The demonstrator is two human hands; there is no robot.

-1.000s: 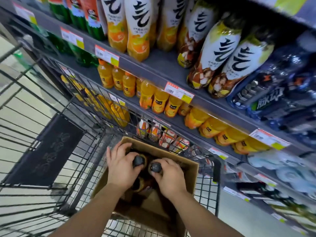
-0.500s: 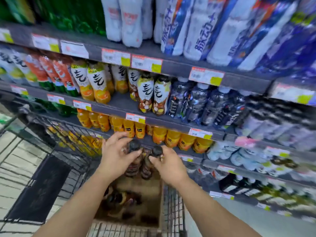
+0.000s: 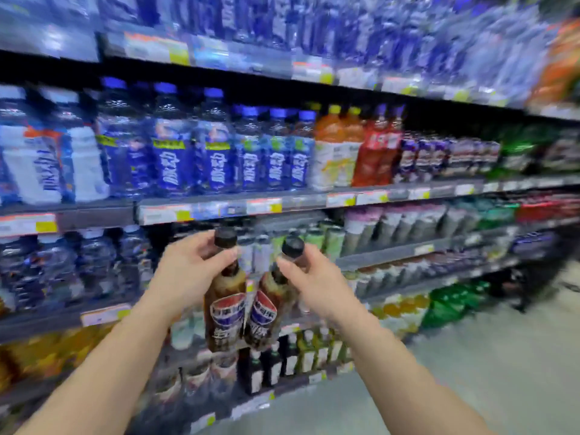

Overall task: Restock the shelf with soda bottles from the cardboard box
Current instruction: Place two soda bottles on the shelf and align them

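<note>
Motion blur smears the price tags (image 3: 263, 205) beyond reading.

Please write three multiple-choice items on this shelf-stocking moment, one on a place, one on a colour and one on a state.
1. Where are the two soda bottles?
A. Lying in a box
B. Held up in front of the shelves
C. Standing on the floor

2. What colour are their caps?
A. Black
B. Yellow
C. White

3. How is each bottle gripped?
A. Around the base
B. By the label
C. At the neck, below the cap

Answers:
1 B: the left hand and right hand hold the left bottle and right bottle before the shelves.
2 A: both caps show black.
3 C: fingers wrap each neck, bodies hanging below.
</note>
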